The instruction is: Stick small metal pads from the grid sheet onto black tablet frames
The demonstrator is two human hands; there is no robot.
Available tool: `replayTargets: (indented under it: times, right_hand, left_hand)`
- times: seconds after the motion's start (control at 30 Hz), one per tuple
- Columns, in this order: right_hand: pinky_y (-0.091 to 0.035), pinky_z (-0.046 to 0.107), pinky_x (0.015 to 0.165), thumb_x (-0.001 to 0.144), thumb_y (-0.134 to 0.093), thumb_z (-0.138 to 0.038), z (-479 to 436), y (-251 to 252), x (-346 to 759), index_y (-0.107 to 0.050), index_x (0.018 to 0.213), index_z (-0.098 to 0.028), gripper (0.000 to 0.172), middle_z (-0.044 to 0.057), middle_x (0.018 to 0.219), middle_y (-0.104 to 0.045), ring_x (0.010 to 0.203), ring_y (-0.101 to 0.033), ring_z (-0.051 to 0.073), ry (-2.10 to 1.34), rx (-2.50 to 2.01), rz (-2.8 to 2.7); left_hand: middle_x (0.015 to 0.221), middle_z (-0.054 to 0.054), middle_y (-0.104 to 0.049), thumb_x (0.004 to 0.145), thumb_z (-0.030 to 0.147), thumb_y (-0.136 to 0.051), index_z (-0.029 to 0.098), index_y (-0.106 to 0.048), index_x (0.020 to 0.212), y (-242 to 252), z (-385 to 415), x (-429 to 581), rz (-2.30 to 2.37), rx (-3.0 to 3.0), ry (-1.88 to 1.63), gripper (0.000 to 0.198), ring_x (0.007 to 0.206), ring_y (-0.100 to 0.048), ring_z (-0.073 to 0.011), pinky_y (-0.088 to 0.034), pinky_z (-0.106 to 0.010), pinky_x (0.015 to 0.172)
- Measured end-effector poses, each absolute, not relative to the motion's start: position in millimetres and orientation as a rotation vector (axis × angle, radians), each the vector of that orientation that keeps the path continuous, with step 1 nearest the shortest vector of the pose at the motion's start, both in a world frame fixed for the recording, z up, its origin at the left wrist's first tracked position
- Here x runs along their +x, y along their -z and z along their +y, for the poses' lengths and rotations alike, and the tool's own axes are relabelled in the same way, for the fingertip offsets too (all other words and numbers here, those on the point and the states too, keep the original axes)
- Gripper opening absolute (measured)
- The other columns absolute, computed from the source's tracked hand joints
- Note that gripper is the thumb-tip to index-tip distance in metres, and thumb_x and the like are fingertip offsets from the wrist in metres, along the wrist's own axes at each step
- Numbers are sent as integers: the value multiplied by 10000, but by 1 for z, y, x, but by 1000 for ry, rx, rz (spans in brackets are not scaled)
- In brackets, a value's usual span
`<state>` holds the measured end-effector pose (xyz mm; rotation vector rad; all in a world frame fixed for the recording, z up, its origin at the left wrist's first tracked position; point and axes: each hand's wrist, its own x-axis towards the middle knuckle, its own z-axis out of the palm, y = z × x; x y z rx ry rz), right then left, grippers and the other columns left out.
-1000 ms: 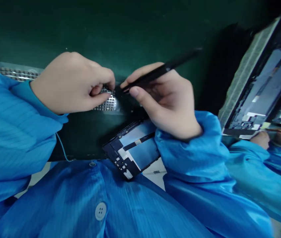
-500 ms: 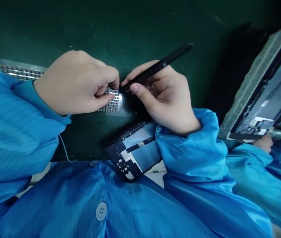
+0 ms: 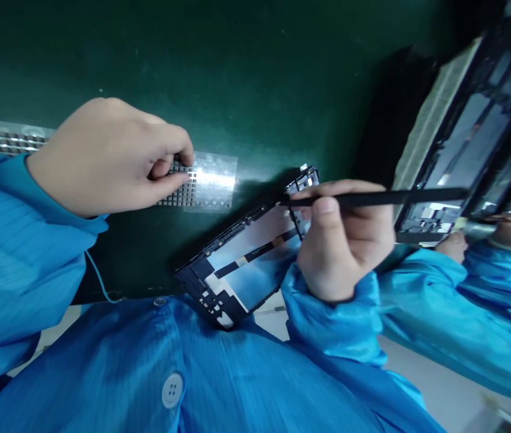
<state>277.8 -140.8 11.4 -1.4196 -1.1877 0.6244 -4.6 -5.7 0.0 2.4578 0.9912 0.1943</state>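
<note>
My left hand (image 3: 109, 159) lies over a clear strip of small grey square pads (image 3: 183, 191), with thumb and forefinger curled together on it. The strip's bare clear end (image 3: 217, 180) sticks out to the right of the fingers. In my right hand (image 3: 348, 240) is a pair of slim black tweezers (image 3: 400, 197), pinched like a pen and pointing left. Their tip is at the upper part of an opened phone body (image 3: 255, 261), whose inside faces up. The phone lies tilted at the bench edge, against my blue smock. Whether the tip holds a pad is too small to tell.
The bench top (image 3: 237, 78) is dark green. At the right stands a tray with a pale padded edge (image 3: 438, 114), holding more phone bodies (image 3: 476, 138). A co-worker's blue sleeve (image 3: 422, 282) and hand (image 3: 454, 246) are close on my right.
My right hand has moved the tweezers right and down, from the strip's end to the phone's upper part. The left hand stays on the strip. The whole view has shifted slightly.
</note>
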Motion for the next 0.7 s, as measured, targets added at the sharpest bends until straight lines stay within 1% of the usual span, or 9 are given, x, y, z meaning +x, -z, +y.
replayTargets:
  times: [0.07, 0.17, 0.27, 0.37, 0.47, 0.53, 0.6, 0.7]
  right_hand:
    - [-720, 353, 856, 1070, -798, -314, -155, -3, 278, -825, 1140, -297, 77, 1, 1024, -820, 932, -840, 182, -595, -1444, -1202]
    - [-743, 378, 888, 1088, -773, -318, -161, 12, 277, -805, 1182, -303, 100, 13, 1070, -817, 979, -855, 194, -596, -1432, -1254]
    - [-744, 407, 873, 1080, -769, -304, -160, 18, 281, -792, 1204, -319, 127, 22, 1061, -818, 963, -853, 217, -561, -1434, -1283]
    - [-722, 462, 908, 1065, -765, -287, -161, 6, 288, -799, 1210, -314, 151, 47, 1081, -835, 1006, -850, 259, -530, -1487, -1450]
    - [-708, 506, 955, 1069, -761, -291, -153, -19, 289, -801, 1237, -313, 174, 62, 1132, -864, 1069, -849, 293, -564, -1546, -1653]
    - [-719, 499, 973, 1080, -763, -320, -137, -33, 281, -795, 1230, -325, 153, 46, 1138, -873, 1071, -853, 289, -646, -1513, -1675]
    - [-732, 479, 996, 1091, -761, -387, -112, -38, 270, -791, 1195, -326, 124, 35, 1148, -875, 1077, -853, 280, -802, -1445, -1711]
    - [-738, 446, 1007, 1090, -754, -500, -73, -27, 254, -792, 1148, -310, 202, 37, 1156, -874, 1071, -841, 268, -1032, -1326, -1855]
  left_hand:
    - [787, -18, -693, 1059, 661, -283, 254, -824, 1156, -2, -6, -4, 1000, 2481, -190, 684, 721, -661, -207, -591, -438, 813]
    - [774, 0, -666, 1047, 705, -271, 267, -825, 1164, -5, -8, -4, 1034, 2472, -175, 716, 691, -622, -178, -584, -411, 808]
    - [774, -19, -676, 1039, 700, -310, 249, -842, 1167, -7, -8, -4, 1055, 2436, -168, 708, 690, -615, -190, -570, -413, 811]
    - [772, -30, -694, 1037, 683, -363, 251, -842, 1163, -6, -9, -4, 1051, 2417, -174, 657, 689, -617, -202, -543, -409, 803]
    - [770, -16, -691, 1032, 685, -354, 260, -835, 1154, -5, -8, -4, 1034, 2421, -186, 653, 692, -617, -189, -535, -391, 816]
    - [769, -14, -691, 1031, 658, -341, 257, -831, 1142, -6, -7, -2, 1026, 2426, -180, 643, 699, -617, -185, -537, -386, 829]
    - [764, -16, -697, 1018, 607, -369, 259, -822, 1133, -7, -6, 0, 1019, 2435, -157, 583, 700, -611, -188, -526, -380, 814]
    - [758, -17, -704, 998, 526, -444, 269, -796, 1108, -10, -4, 3, 1012, 2445, -91, 449, 677, -599, -200, -492, -391, 759]
